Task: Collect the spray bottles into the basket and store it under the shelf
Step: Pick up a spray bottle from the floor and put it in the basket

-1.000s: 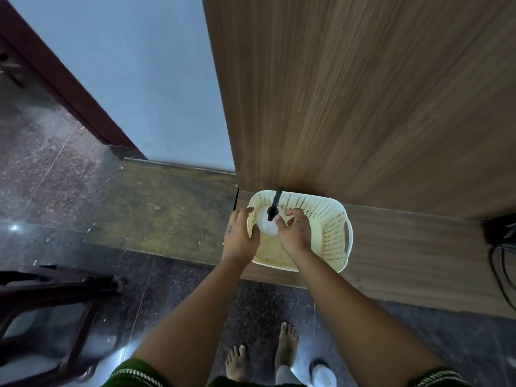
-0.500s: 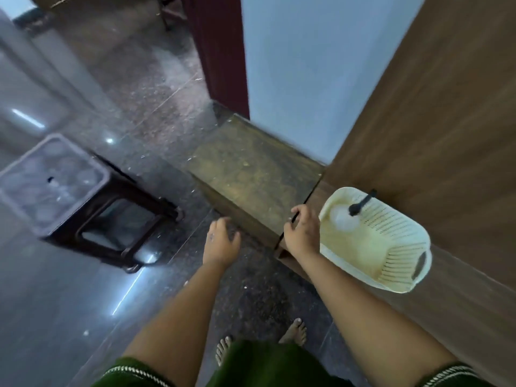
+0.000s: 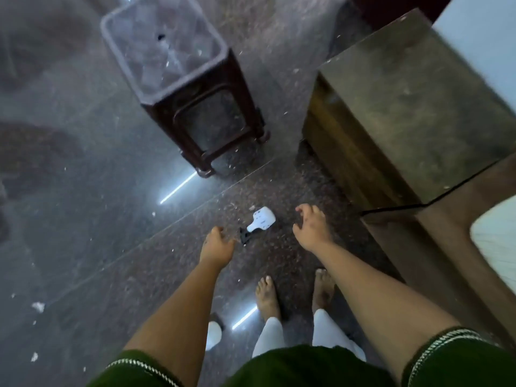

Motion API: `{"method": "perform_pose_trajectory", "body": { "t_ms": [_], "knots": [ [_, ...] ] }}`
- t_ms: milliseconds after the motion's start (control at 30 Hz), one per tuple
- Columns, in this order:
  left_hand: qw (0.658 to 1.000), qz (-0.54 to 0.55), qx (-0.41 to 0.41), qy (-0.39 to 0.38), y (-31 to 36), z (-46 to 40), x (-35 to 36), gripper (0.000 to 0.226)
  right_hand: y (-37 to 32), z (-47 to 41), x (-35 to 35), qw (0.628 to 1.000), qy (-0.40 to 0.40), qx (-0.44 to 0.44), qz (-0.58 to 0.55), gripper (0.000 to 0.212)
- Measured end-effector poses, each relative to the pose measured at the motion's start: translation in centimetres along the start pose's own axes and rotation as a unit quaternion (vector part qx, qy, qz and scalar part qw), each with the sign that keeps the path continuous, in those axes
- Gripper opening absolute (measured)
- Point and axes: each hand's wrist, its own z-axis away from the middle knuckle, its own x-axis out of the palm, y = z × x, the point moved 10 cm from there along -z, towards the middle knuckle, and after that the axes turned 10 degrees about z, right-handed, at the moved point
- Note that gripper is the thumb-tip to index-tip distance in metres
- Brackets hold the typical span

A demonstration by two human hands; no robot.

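- Step: we judge we're fetching the next bottle. Small white plastic spray bottle with black trigger head (image 3: 258,222) lies on its side on the dark speckled polished floor (image 3: 83,219), between both hands.
- Left hand (image 3: 216,247) and right hand (image 3: 311,227): each grip apart, fingers loose, holding nothing.
- Cream perforated plastic basket (image 3: 499,241) sits at right edge, on the wooden ledge (image 3: 446,219).
- Next: stoop, grip the bottle body.
- Room: dark plastic stool (image 3: 195,93) well apart; ledge edge near right.
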Motion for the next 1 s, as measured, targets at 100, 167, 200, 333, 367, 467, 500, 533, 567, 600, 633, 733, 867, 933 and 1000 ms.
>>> {"method": "perform_pose_trajectory", "body": {
  "t_ms": [100,167,200,333,367,467,500,533,567,600,633,733,867,933,1000],
  "knots": [
    [0.999,0.008,-0.038,-0.010,-5.0,-3.4,0.6,0.058,-2.3,-2.9,6.5,0.997,-0.038,-0.040,0.048,0.045],
    [0.998,0.020,-0.057,-0.015,-8.3,-5.8,1.7,0.057,-3.5,-5.1,10.7,0.991,-0.064,-0.076,0.092,0.052],
    [0.997,0.029,-0.066,-0.015,-9.9,-7.1,2.4,0.056,-3.9,-6.4,12.7,0.985,-0.077,-0.097,0.119,0.056],
    [0.993,0.076,-0.095,-0.009,-14.7,-12.7,5.5,0.054,-4.9,-11.9,20.2,0.959,-0.099,-0.158,0.213,0.069],
    [0.990,0.100,-0.099,-0.005,-15.5,-14.2,6.2,0.054,-4.9,-13.4,22.0,0.954,-0.102,-0.168,0.228,0.073],
    [0.980,0.169,-0.105,0.007,-17.2,-19.1,8.5,0.055,-4.7,-17.5,27.1,0.928,-0.119,-0.201,0.289,0.088],
    [0.978,0.178,-0.103,0.005,-17.4,-20.7,9.4,0.055,-4.6,-18.8,28.7,0.918,-0.127,-0.210,0.311,0.093],
    [0.978,0.182,-0.101,0.000,-17.6,-22.2,10.2,0.055,-4.4,-20.0,30.4,0.906,-0.139,-0.218,0.335,0.097],
    [0.979,0.181,-0.096,-0.005,-17.7,-23.5,11.1,0.055,-4.2,-21.0,32.1,0.892,-0.156,-0.226,0.360,0.101],
    [0.980,0.177,-0.089,-0.007,-17.8,-24.7,11.7,0.055,-4.0,-21.8,33.7,0.876,-0.173,-0.230,0.386,0.103],
    [0.982,0.169,-0.079,-0.009,-18.0,-25.9,12.3,0.055,-3.6,-22.5,35.0,0.864,-0.184,-0.231,0.407,0.103],
    [0.983,0.164,-0.084,-0.013,-19.4,-28.2,13.2,0.059,-2.4,-23.8,37.4,0.853,-0.189,-0.227,0.431,0.094],
    [0.982,0.164,-0.095,-0.001,-20.7,-29.1,13.0,0.061,-2.7,-24.5,37.7,0.864,-0.153,-0.243,0.414,0.079],
    [0.986,0.128,-0.108,0.001,-21.1,-28.9,12.5,0.060,-3.1,-24.2,37.0,0.887,-0.155,-0.233,0.368,0.079],
    [0.985,0.116,-0.126,0.002,-20.9,-28.2,11.7,0.055,-3.8,-23.4,35.4,0.913,-0.150,-0.228,0.303,0.083]
  ]
}}
